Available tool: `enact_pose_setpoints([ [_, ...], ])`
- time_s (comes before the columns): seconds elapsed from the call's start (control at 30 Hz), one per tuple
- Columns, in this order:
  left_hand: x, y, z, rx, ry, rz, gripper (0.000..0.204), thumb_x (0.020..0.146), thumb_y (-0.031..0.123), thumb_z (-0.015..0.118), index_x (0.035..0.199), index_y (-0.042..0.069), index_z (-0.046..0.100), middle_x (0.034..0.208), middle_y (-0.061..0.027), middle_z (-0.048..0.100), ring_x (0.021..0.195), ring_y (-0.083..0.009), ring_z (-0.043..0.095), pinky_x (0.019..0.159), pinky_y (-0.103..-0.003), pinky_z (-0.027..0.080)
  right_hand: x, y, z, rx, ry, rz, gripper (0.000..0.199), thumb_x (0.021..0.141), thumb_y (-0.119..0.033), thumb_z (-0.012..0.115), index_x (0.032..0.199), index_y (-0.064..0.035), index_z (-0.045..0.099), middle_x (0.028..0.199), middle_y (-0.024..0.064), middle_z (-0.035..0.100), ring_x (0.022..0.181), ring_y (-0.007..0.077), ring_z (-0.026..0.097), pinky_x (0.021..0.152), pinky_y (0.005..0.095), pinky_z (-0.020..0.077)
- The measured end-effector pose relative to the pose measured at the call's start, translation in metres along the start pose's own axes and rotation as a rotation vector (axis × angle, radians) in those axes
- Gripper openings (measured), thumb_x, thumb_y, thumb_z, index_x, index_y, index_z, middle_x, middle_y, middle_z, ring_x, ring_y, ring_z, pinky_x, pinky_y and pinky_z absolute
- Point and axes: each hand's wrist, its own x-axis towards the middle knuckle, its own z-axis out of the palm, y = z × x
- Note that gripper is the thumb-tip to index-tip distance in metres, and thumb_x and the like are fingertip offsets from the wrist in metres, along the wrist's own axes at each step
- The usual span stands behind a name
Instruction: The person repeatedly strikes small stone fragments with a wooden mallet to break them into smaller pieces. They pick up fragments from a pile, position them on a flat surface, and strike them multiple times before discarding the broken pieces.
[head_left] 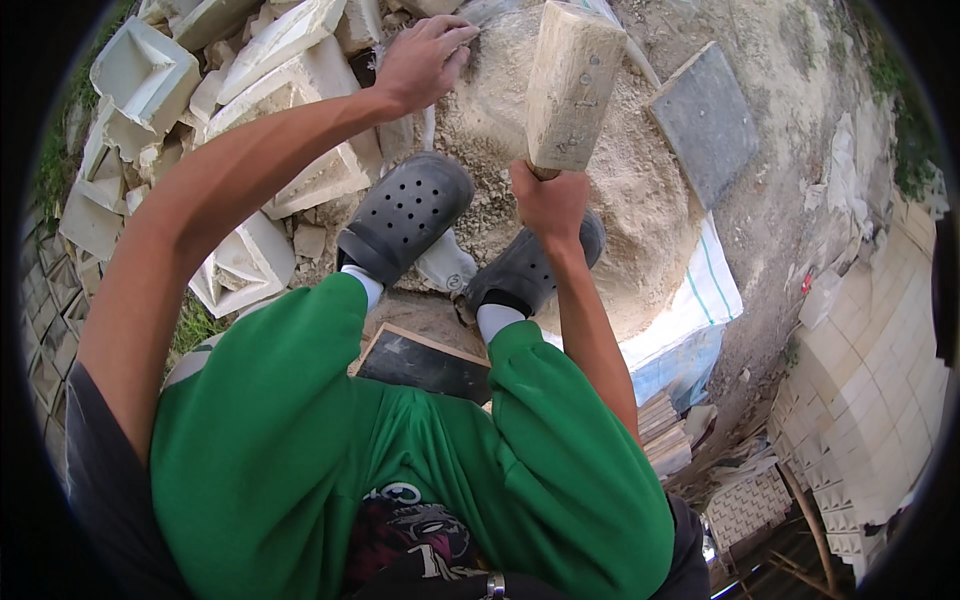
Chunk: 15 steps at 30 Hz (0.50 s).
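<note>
My right hand (548, 200) grips the handle of a wooden mallet (570, 85), whose big pale block head is raised above a mound of stone dust and rubble (640, 200). My left hand (420, 60) reaches far forward with fingers curled around a thin chisel-like tool (478, 18) at the top of the mound; most of that tool is hidden. Below the hands are my two feet in dark grey perforated clogs (405, 215) with white socks, and my knees in green trousers (330, 430).
A heap of broken pale carved stone blocks (250, 90) lies at the left. A dark grey slab (705, 125) rests at the upper right of the mound. A white sack (700, 300) lies under it. Stacked pale blocks (870, 380) stand at the right, and a dark framed board (425, 365) is under my legs.
</note>
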Motion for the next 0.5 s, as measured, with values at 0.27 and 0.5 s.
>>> enact_pose_setpoints([
  [0.27, -0.006, 0.004, -0.001, -0.011, -0.022, 0.009, 0.035, 0.098, 0.019, 0.061, 0.133, 0.012, 0.062, 0.132, -0.0074, 0.060, 0.123, -0.0307, 0.056, 0.107, -0.044, 0.044, -0.005, -0.017, -0.015, 0.004, -0.012, 0.225, 0.027, 0.076, -0.021, 0.074, 0.082, 0.0042, 0.069, 0.069, 0.0169, 0.070, 0.065, 0.0292, 0.071, 0.061, 0.0398, 0.0533],
  [0.5, 0.001, 0.007, -0.001, -0.009, -0.026, 0.021, 0.037, 0.098, 0.020, 0.062, 0.134, 0.012, 0.060, 0.136, -0.0075, 0.058, 0.127, -0.0315, 0.054, 0.109, -0.044, 0.042, -0.004, -0.004, -0.010, 0.092, 0.018, 0.140, 0.020, 0.079, -0.018, 0.071, 0.077, 0.0016, 0.066, 0.064, 0.0119, 0.067, 0.057, 0.0225, 0.069, 0.056, 0.0379, 0.0512],
])
